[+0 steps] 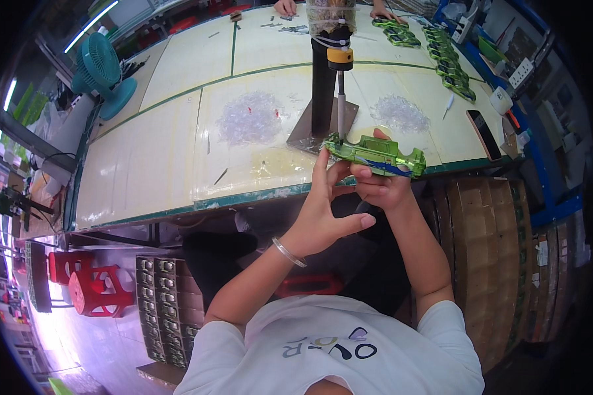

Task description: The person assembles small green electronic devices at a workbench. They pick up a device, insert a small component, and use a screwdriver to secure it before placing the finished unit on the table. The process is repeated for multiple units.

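Note:
A shiny green toy car body (375,157) with a blue stripe is gripped in my right hand (390,189), whose fingers wrap its near side and underside. My left hand (326,214) is at the car's left end, its index fingertip against it and its thumb spread away from the toy. Straight above that end stands a powered screwdriver (340,99) with a yellow and black collar. Its tip reaches down to the car, though the exact contact point is too small to make out. Behind it rises a dark post (321,99) on a flat base plate (303,136).
Two piles of small clear plastic pieces, a left pile (250,117) and a right pile (400,113), lie on the table (145,164). Several green car bodies (447,62) line the far right, near a phone (483,135). A teal fan (102,69) stands left. Other people's hands (285,7) show at the far edge.

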The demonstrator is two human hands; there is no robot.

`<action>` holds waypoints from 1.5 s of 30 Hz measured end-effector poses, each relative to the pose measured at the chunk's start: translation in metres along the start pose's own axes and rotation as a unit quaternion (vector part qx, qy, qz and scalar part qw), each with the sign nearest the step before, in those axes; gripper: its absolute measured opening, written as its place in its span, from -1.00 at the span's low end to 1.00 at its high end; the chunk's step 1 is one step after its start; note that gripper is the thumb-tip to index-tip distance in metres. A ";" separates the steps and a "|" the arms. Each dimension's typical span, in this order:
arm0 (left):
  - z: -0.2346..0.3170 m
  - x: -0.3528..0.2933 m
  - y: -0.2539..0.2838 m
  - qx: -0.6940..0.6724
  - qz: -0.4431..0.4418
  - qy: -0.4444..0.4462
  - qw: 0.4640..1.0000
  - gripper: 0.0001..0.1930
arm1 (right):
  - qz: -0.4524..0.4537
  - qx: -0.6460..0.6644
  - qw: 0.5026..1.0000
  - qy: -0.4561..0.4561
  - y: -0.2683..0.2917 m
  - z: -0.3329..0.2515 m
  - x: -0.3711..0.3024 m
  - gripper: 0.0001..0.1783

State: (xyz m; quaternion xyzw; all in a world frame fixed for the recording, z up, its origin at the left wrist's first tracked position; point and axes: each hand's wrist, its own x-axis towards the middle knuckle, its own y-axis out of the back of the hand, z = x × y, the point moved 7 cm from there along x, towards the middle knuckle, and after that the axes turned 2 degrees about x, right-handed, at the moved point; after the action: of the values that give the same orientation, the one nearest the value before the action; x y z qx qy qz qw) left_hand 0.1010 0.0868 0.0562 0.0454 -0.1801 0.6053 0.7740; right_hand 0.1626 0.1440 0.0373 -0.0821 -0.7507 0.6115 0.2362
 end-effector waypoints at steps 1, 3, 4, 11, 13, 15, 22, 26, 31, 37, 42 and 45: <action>0.001 0.000 0.000 -0.004 0.000 0.003 1.000 0.11 | 0.003 0.004 1.000 0.004 0.000 0.000 0.000 -0.32; 0.003 0.001 0.000 -0.012 -0.001 0.007 1.000 0.11 | 0.023 0.010 1.000 0.006 -0.002 0.000 0.000 -0.33; 0.003 0.001 0.000 -0.017 0.000 0.009 1.000 0.11 | 0.033 0.013 0.999 0.007 -0.002 0.001 -0.001 -0.33; -0.003 -0.003 0.006 -0.041 0.017 0.023 0.999 0.07 | 0.054 -0.049 0.997 -0.002 -0.004 0.006 0.002 -0.38; -0.008 -0.006 0.006 -0.059 0.026 0.045 0.997 0.05 | 0.080 -0.067 0.995 0.006 0.000 0.008 -0.001 -0.40; -0.017 -0.012 0.007 -0.082 0.035 0.079 0.993 0.03 | 0.143 -0.040 0.989 0.021 0.012 0.015 -0.007 -0.42; -0.038 -0.059 0.050 0.058 0.102 0.108 0.987 -0.40 | 0.280 -0.034 0.958 0.049 0.030 0.035 -0.071 -0.47; -0.003 -0.065 0.135 0.227 0.265 0.035 0.937 -0.77 | 0.333 -0.176 0.914 0.151 0.005 -0.042 -0.098 -0.50; 0.024 -0.057 0.210 0.571 0.298 -0.009 0.765 -0.74 | 0.433 -0.527 0.675 0.282 -0.024 -0.211 -0.097 -0.67; 0.020 -0.048 0.190 0.672 0.253 0.001 0.696 -0.78 | 0.466 -0.871 0.157 -0.004 0.007 -0.299 -0.071 -0.57; 0.020 -0.044 0.194 0.647 0.257 0.033 0.717 -0.80 | 0.377 -0.919 0.114 -0.027 0.033 -0.321 -0.033 -0.59; 0.019 -0.044 0.196 0.656 0.251 0.048 0.711 -0.79 | 0.400 -0.915 -0.053 0.021 0.038 -0.348 -0.011 -0.59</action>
State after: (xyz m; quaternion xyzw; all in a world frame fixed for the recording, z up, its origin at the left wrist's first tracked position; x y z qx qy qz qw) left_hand -0.0988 0.0926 0.0305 0.4658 0.2942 0.7445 0.3771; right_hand 0.3242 0.4550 0.0474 0.5253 0.4812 0.6264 0.3164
